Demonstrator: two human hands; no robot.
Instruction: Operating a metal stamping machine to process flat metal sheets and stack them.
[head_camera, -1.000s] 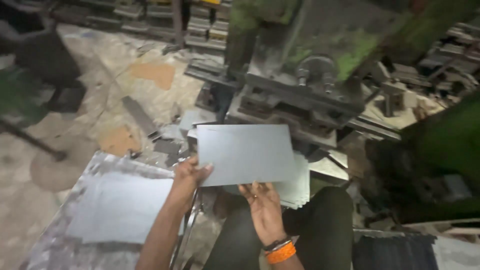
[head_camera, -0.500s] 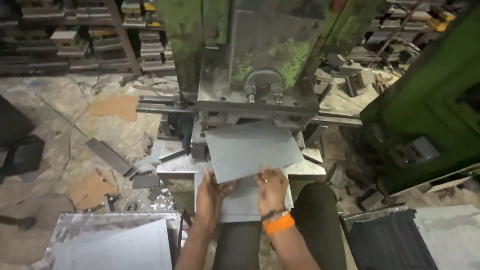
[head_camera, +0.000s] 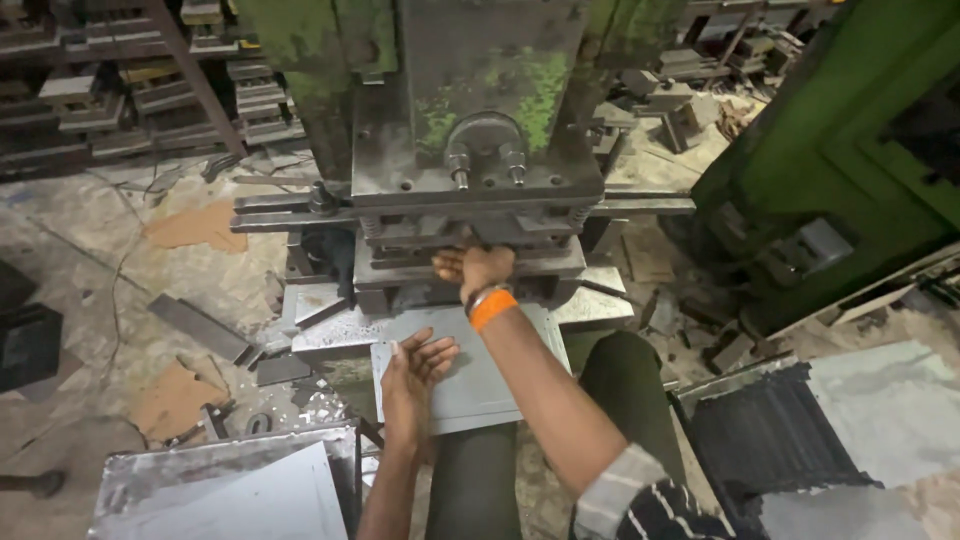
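left hand (head_camera: 415, 370) lies flat, fingers apart, on the metal sheet (head_camera: 470, 385); right hand (head_camera: 478, 268) reaches under the press (head_camera: 470, 190), fingers' state unclear.

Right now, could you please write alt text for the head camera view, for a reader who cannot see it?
A person's left hand rests flat on a grey metal sheet at a green, worn press machine, while the right hand, an orange wristband behind it, reaches in under the press head. More sheets lie stacked lower left; metal scraps litter the floor.
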